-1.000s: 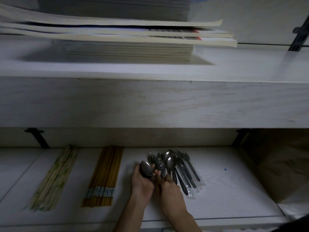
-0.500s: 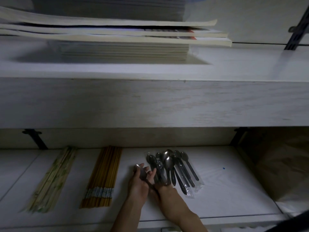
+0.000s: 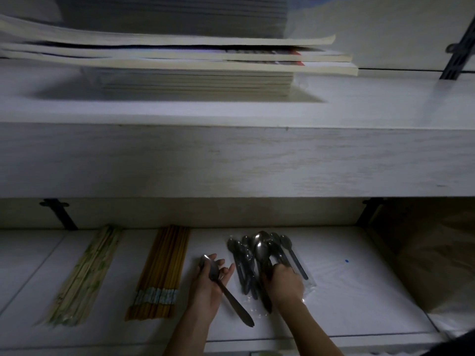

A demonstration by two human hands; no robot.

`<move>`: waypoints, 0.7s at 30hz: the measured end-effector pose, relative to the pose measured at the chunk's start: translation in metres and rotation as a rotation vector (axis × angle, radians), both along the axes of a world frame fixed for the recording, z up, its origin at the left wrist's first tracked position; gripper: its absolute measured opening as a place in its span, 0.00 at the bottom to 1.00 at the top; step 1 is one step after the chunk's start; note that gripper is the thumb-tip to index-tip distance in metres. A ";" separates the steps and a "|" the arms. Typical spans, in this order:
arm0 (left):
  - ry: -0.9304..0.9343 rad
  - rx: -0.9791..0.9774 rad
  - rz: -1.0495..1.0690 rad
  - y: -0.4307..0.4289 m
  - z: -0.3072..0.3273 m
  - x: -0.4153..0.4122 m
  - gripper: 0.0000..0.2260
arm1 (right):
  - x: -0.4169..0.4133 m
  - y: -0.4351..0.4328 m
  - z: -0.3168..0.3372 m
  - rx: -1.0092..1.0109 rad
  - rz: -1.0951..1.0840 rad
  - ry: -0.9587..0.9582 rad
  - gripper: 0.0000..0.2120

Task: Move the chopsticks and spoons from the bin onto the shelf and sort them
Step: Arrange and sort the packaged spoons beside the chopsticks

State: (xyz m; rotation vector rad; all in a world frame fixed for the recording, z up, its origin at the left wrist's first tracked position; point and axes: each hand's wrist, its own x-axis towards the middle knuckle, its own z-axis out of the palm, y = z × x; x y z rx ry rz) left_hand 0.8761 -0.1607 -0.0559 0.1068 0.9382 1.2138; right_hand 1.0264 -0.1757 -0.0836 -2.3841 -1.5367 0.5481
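Your left hand [image 3: 208, 286] lies palm-up on the white lower shelf [image 3: 359, 299], its fingers [image 3: 226, 269] loosely curled round a smooth steel spoon [image 3: 223, 286]; the oval bowl sits in your palm and the tapered handle runs out toward the near right. Your right hand [image 3: 284, 281] is knuckles-up, with its fingers curled down onto the handles of the pile of metal spoons [image 3: 259, 255], whose bowls fan toward the far wall. Crinkly clear plastic wrapping [image 3: 307, 286] lies under that pile. Left of your hands a flat row of orange-brown chopsticks [image 3: 164, 273] with pale blue patterned ends lies lengthwise on the shelf, and further left a row of pale bamboo chopsticks [image 3: 87, 276] with greenish marks. Above, a thick pale wood-grain upper shelf [image 3: 231, 160] carries a stack of flat books [image 3: 180, 62]. A brown paper bag [image 3: 434, 255] stands at the right.
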 end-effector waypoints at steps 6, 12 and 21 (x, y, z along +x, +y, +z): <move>0.000 -0.023 -0.033 0.002 -0.005 0.001 0.10 | 0.012 0.008 -0.004 -0.031 -0.007 0.126 0.12; -0.034 -0.038 -0.082 0.003 -0.004 0.007 0.11 | 0.009 -0.006 0.028 0.147 0.076 0.477 0.04; -0.067 -0.055 -0.156 0.002 -0.004 0.014 0.17 | -0.034 -0.027 0.023 0.178 0.211 0.595 0.06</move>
